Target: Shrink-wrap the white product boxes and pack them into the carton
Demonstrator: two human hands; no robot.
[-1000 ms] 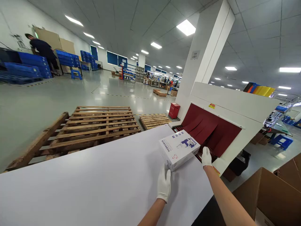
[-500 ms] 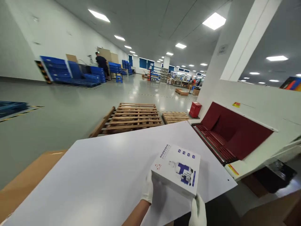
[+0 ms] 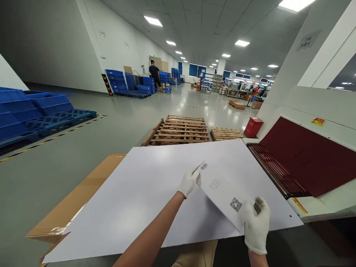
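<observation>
I see the white box (image 3: 226,196) tilted above the white surface (image 3: 139,193), its QR-code face up. My left hand (image 3: 189,181) fingers grip its far corner; my right hand (image 3: 257,226) clasps the near end, beside the red-lined machine (image 3: 303,159).

Printed face of the white box (image 3: 225,194) turned away from me, my right fingers (image 3: 257,222) partly tucked behind its corner, label print too small to read, distant person (image 3: 153,72) too small to make out.
</observation>
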